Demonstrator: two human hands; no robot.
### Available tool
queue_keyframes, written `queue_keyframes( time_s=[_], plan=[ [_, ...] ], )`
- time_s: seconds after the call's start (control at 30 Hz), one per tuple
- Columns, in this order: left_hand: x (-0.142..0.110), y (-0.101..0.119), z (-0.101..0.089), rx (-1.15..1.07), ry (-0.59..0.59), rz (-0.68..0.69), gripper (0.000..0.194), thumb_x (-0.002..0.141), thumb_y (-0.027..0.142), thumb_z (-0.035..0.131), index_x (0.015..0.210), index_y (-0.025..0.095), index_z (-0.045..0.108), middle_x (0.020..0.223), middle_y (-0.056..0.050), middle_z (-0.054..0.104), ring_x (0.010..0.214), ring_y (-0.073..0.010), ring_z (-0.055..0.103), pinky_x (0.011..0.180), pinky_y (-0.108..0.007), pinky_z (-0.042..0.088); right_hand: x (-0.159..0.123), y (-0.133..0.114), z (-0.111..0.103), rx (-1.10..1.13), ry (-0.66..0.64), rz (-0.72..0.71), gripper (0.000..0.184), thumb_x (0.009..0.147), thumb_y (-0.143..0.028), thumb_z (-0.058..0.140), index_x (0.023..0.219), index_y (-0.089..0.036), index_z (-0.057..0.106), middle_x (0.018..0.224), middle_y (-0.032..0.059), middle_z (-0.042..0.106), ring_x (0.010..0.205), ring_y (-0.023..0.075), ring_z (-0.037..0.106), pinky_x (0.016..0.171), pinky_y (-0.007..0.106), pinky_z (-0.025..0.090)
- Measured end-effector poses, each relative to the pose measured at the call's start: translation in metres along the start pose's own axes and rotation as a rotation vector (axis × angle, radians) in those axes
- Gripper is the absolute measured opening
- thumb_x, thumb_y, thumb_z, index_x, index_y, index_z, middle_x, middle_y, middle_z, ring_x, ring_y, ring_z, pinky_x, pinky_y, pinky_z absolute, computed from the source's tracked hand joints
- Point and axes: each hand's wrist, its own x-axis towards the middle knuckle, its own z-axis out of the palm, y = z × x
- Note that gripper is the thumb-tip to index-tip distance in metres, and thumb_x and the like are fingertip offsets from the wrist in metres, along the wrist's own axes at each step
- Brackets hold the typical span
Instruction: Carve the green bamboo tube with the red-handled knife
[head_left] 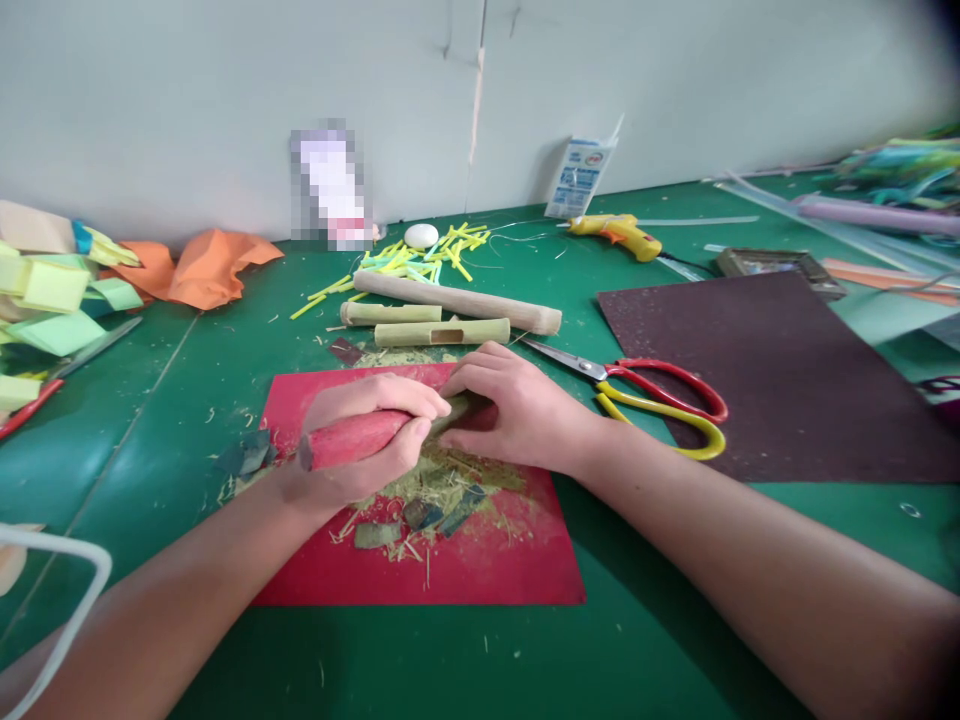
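Note:
My left hand (367, 400) is closed around the thick red handle (352, 440) of a tool whose working end is hidden. That end points at a greenish bamboo piece (452, 410), which my right hand (506, 400) grips, mostly covering it. Both hands are over a red sheet (480, 575) strewn with bamboo shavings and dust (416, 485). Dark bits of sandpaper-like material (461, 510) lie among the shavings. Just beyond the sheet are a bamboo tube with a cut slot (405, 333), a shorter split bamboo piece (390, 313) and a wooden rod (457, 297).
Red-and-yellow-handled scissors (660, 390) rest beside my right wrist, partly on a dark brown sheet (795, 380). Farther back are a yellow glue gun (619, 236), a carton (581, 175) and cut yellow sticks (457, 250). Folded papers (52, 285) and another red-handled tool (34, 408) are leftward.

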Motion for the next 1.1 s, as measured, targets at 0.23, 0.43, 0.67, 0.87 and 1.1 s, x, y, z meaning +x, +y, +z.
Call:
queue_keyframes(
  time_s=[0.23, 0.43, 0.67, 0.87, 1.1],
  plan=[
    [-0.002, -0.002, -0.002, -0.117, -0.046, 0.031, 0.013, 0.084, 0.006, 0.058, 0.085, 0.016, 0.065, 0.089, -0.005, 0.074, 0.084, -0.0167, 0.071, 0.077, -0.033, 0.059, 0.001, 0.001, 0.005, 0.003, 0.022, 0.054, 0.021, 0.077, -0.033, 0.077, 0.084, -0.017, 0.067, 0.084, 0.0062, 0.067, 0.081, 0.0199, 0.052, 0.074, 0.033, 0.041],
    [-0.004, 0.000, -0.001, -0.106, 0.000, 0.058, 0.014, 0.084, 0.005, 0.057, 0.081, 0.017, 0.062, 0.085, -0.004, 0.073, 0.078, -0.0155, 0.070, 0.070, -0.031, 0.058, 0.000, 0.001, 0.005, 0.000, 0.028, 0.085, 0.023, 0.075, -0.034, 0.079, 0.085, -0.017, 0.067, 0.085, 0.0061, 0.066, 0.083, 0.0206, 0.052, 0.075, 0.033, 0.041],
    [-0.012, -0.005, -0.001, -0.116, 0.120, 0.081, 0.013, 0.083, 0.007, 0.058, 0.076, 0.017, 0.062, 0.078, -0.003, 0.072, 0.071, -0.0153, 0.070, 0.062, -0.030, 0.056, 0.000, 0.000, 0.005, 0.013, 0.051, 0.114, 0.026, 0.070, -0.031, 0.083, 0.082, -0.017, 0.065, 0.083, 0.0046, 0.064, 0.082, 0.0201, 0.051, 0.074, 0.032, 0.041],
    [-0.015, -0.011, -0.001, -0.109, 0.214, 0.101, 0.016, 0.083, 0.012, 0.057, 0.068, 0.017, 0.058, 0.068, -0.001, 0.070, 0.064, -0.0141, 0.068, 0.060, -0.030, 0.056, -0.001, 0.001, 0.005, 0.016, 0.055, 0.129, 0.026, 0.070, -0.030, 0.083, 0.081, -0.018, 0.063, 0.083, 0.0040, 0.063, 0.083, 0.0199, 0.051, 0.074, 0.032, 0.042],
    [-0.015, -0.014, -0.001, -0.172, 0.240, 0.084, 0.020, 0.085, 0.016, 0.057, 0.065, 0.018, 0.054, 0.064, 0.000, 0.066, 0.061, -0.0135, 0.065, 0.057, -0.030, 0.053, -0.001, 0.002, 0.006, 0.019, 0.041, 0.133, 0.025, 0.072, -0.031, 0.081, 0.085, -0.017, 0.066, 0.086, 0.0062, 0.065, 0.085, 0.0215, 0.053, 0.077, 0.035, 0.044]
  ],
)
